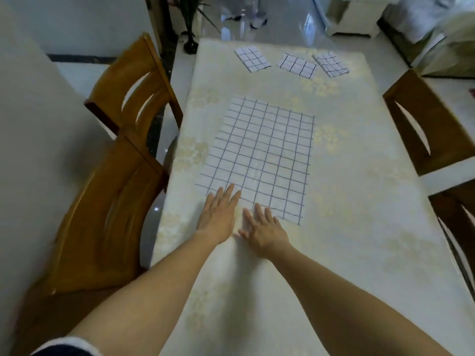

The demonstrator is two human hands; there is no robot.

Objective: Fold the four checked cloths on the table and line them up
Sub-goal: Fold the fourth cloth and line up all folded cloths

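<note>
Both hands lie flat with fingers straight, the left hand and right hand pressing the near edge of the unfolded checked cloth, with three folded cloths well beyond them on the surface.

folded cloths 3 | spread cloth 1 | chairs 4 | hands 2

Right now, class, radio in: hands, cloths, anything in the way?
Left hand, right hand open, flat at near edge of unfolded cloth. Three folded cloths at far end, row uneven. Nothing in the way.
</note>
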